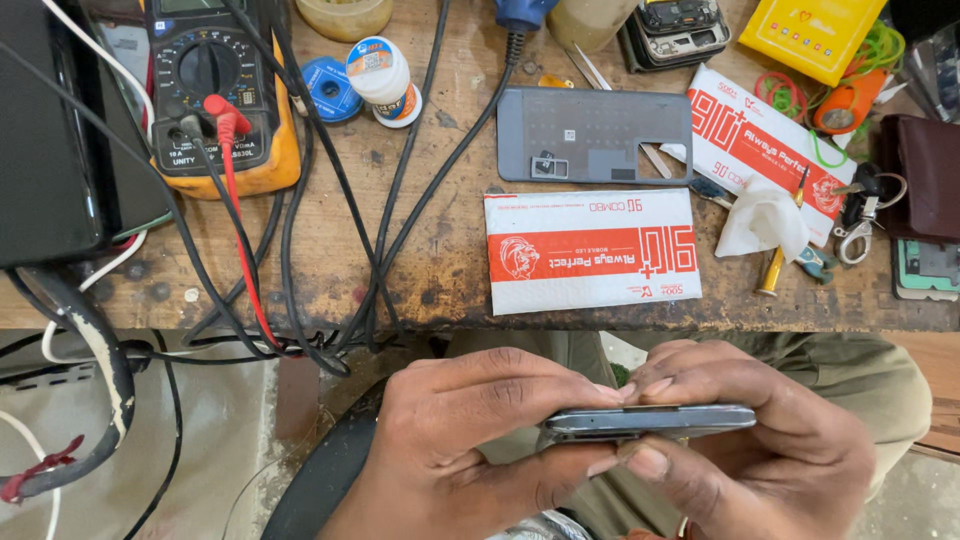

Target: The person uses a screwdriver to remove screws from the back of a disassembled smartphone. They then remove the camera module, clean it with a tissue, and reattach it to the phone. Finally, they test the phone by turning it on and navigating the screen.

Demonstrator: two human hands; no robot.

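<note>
Left hand and right hand fingers grip a grey phone edge-on; workbench beyond.

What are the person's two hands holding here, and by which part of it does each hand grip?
A flat grey phone, seen edge-on. The left hand pinches its left end and the right hand its right end, fingers on top and thumbs beneath.

A worn wooden desk, scratched and stained, spans the upper view, its front edge chipped. Below its left corner lies pale grey concrete floor. The light is even and soft.
</note>
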